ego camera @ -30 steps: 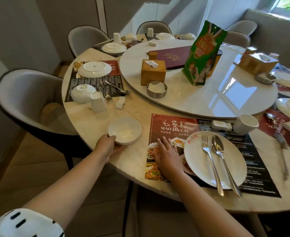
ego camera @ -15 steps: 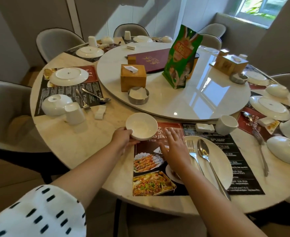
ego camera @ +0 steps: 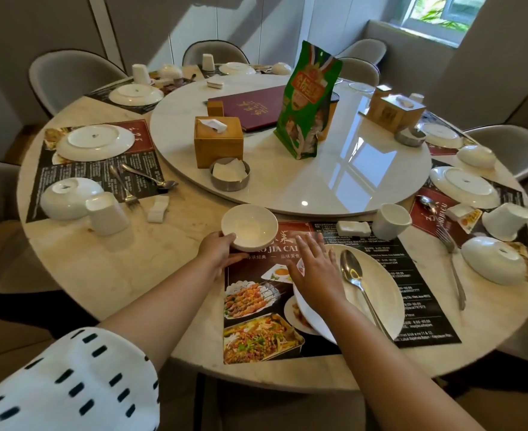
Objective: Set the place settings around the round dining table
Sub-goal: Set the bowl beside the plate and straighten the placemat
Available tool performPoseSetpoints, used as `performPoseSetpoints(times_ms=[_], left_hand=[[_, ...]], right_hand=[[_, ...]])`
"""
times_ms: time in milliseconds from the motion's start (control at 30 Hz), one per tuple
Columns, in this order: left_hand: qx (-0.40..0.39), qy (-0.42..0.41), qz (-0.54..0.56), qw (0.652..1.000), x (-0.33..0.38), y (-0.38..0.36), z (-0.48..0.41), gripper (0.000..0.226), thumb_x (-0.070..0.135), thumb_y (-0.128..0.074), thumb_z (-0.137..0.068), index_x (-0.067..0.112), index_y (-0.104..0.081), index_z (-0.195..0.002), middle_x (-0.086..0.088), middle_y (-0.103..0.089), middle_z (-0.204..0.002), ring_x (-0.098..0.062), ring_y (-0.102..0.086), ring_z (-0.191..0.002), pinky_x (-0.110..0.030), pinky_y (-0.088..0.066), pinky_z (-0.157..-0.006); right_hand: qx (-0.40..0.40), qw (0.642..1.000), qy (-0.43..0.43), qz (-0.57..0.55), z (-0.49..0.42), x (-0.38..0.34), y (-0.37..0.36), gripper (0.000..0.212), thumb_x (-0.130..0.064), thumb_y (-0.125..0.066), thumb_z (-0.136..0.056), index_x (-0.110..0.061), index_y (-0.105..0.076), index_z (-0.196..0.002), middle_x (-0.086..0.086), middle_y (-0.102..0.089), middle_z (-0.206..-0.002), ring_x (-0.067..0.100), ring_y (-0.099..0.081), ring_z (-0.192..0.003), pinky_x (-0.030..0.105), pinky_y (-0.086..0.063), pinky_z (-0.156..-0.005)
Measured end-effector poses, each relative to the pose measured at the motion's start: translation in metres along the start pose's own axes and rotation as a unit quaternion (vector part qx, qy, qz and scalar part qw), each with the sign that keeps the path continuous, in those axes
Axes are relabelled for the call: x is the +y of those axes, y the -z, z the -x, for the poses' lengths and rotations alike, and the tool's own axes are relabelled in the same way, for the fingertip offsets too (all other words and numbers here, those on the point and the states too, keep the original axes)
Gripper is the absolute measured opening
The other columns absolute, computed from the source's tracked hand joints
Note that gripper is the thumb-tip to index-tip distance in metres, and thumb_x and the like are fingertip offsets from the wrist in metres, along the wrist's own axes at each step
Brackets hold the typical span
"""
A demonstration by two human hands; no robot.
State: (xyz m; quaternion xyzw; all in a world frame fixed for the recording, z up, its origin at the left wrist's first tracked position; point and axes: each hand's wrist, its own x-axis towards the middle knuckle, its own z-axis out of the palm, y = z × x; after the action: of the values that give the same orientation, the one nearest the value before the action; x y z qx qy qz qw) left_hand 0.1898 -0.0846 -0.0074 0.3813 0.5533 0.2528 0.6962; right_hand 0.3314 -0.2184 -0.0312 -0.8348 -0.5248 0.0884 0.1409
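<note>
My left hand (ego camera: 218, 253) grips the near rim of a small white bowl (ego camera: 249, 227), which stands upright on the top left corner of the menu placemat (ego camera: 256, 306) in front of me. Flat on that mat, fingers spread, lies my right hand (ego camera: 315, 269), touching the left edge of the white plate (ego camera: 377, 293). A spoon (ego camera: 354, 278) lies on the plate; the fork is hidden behind my hand. A white cup (ego camera: 390, 220) and a chopstick rest (ego camera: 352, 228) stand at the mat's far edge.
A white lazy Susan (ego camera: 334, 169) fills the table's middle with a wooden tissue box (ego camera: 218, 144), a metal ashtray (ego camera: 230, 174), a red menu (ego camera: 253, 107) and a green bag (ego camera: 310, 101). Other settings with upturned bowls and plates ring the table. Grey chairs surround it.
My left hand has carried the small bowl from the bare tabletop rightwards onto the placemat's top left corner. My right hand has slid up along the mat beside the plate.
</note>
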Motion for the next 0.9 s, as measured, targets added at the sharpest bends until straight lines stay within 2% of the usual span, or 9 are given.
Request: performPoseSetpoints(times_ms=[100, 167, 233, 333, 400, 467, 567, 767, 900], left_hand=[[-0.007, -0.011, -0.055, 0.998, 0.002, 0.004, 0.005, 0.051, 0.026, -0.05, -0.096, 0.004, -0.035, -0.139, -0.018, -0.043, -0.14, -0.037, -0.065, -0.1, -0.03, -0.058, -0.066], [0.014, -0.03, -0.122, 0.992, 0.004, 0.009, 0.008, 0.06, 0.039, -0.052, -0.093, 0.005, -0.034, -0.139, -0.019, -0.045, -0.139, -0.032, -0.069, -0.088, -0.026, -0.058, -0.059], [0.035, -0.053, -0.195, 0.979, 0.007, 0.015, 0.017, 0.065, 0.043, -0.05, -0.092, 0.006, -0.03, -0.142, -0.019, -0.046, -0.139, -0.029, -0.067, -0.087, -0.031, -0.057, -0.068], [0.079, -0.106, -0.323, 0.937, 0.01, 0.021, 0.039, 0.065, 0.042, -0.05, -0.092, 0.009, -0.028, -0.144, -0.016, -0.04, -0.145, -0.033, -0.051, -0.121, -0.04, -0.045, -0.095], [0.084, -0.192, -0.387, 0.898, 0.012, 0.022, 0.062, 0.063, 0.04, -0.051, -0.092, 0.011, -0.03, -0.144, -0.013, -0.038, -0.146, -0.031, -0.043, -0.129, -0.039, -0.041, -0.099], [0.065, -0.273, -0.439, 0.854, 0.011, 0.02, 0.086, 0.063, 0.04, -0.052, -0.092, 0.013, -0.03, -0.144, -0.01, -0.037, -0.146, -0.027, -0.041, -0.131, -0.037, -0.04, -0.1], [0.009, -0.323, -0.499, 0.804, 0.004, 0.018, 0.116, 0.062, 0.041, -0.05, -0.092, 0.016, -0.029, -0.144, -0.007, -0.034, -0.148, -0.023, -0.037, -0.134, -0.035, -0.037, -0.103], [-0.096, -0.306, -0.604, 0.73, -0.022, -0.017, 0.167, 0.063, 0.046, -0.049, -0.091, 0.019, -0.03, -0.145, -0.003, -0.028, -0.153, -0.021, -0.027, -0.141, -0.045, -0.025, -0.115], [-0.134, -0.316, -0.633, 0.694, -0.044, -0.057, 0.202, 0.066, 0.049, -0.047, -0.092, 0.021, -0.026, -0.147, -0.001, -0.022, -0.156, -0.02, -0.017, -0.145, -0.041, -0.016, -0.117]], right_hand=[[0.004, 1.0, 0.002, -0.009, 0.004, -0.002, 0.002, 0.061, -0.049, -0.032, -0.097, -0.026, -0.011, -0.15, -0.003, 0.0, -0.159, 0.013, 0.015, -0.144, 0.035, 0.009, -0.116], [0.009, 1.0, 0.005, -0.024, 0.009, -0.004, 0.006, 0.061, -0.048, -0.034, -0.097, -0.026, -0.014, -0.15, -0.002, -0.003, -0.159, 0.013, 0.014, -0.145, 0.034, 0.009, -0.116], [0.014, 0.999, 0.008, -0.037, 0.015, -0.006, 0.013, 0.06, -0.048, -0.035, -0.097, -0.025, -0.017, -0.15, -0.002, -0.005, -0.159, 0.013, 0.011, -0.145, 0.035, 0.009, -0.116], [0.023, 0.999, 0.013, -0.041, 0.027, -0.007, 0.028, 0.058, -0.046, -0.037, -0.097, -0.024, -0.022, -0.148, -0.002, -0.01, -0.159, 0.014, 0.008, -0.146, 0.036, 0.006, -0.117], [0.035, 0.998, 0.017, -0.048, 0.038, -0.007, 0.04, 0.057, -0.044, -0.039, -0.097, -0.023, -0.025, -0.147, -0.002, -0.015, -0.158, 0.015, 0.003, -0.147, 0.038, 0.002, -0.118], [0.052, 0.997, 0.019, -0.059, 0.051, -0.007, 0.051, 0.055, -0.042, -0.042, -0.096, -0.022, -0.03, -0.146, -0.002, -0.022, -0.156, 0.017, -0.005, -0.147, 0.04, -0.005, -0.12], [0.062, 0.996, 0.011, -0.069, 0.075, -0.002, 0.064, 0.053, -0.04, -0.044, -0.096, -0.022, -0.035, -0.144, 0.0, -0.027, -0.154, 0.02, -0.011, -0.146, 0.042, -0.011, -0.119], [0.052, 0.997, -0.008, -0.057, 0.132, 0.028, 0.081, 0.051, -0.039, -0.045, -0.096, -0.022, -0.037, -0.143, 0.0, -0.028, -0.154, 0.02, -0.013, -0.145, 0.044, -0.014, -0.119], [0.04, 0.998, -0.032, -0.028, 0.163, 0.064, 0.097, 0.052, -0.043, -0.044, -0.095, -0.024, -0.035, -0.143, 0.0, -0.027, -0.154, 0.02, -0.011, -0.146, 0.044, -0.014, -0.119]])
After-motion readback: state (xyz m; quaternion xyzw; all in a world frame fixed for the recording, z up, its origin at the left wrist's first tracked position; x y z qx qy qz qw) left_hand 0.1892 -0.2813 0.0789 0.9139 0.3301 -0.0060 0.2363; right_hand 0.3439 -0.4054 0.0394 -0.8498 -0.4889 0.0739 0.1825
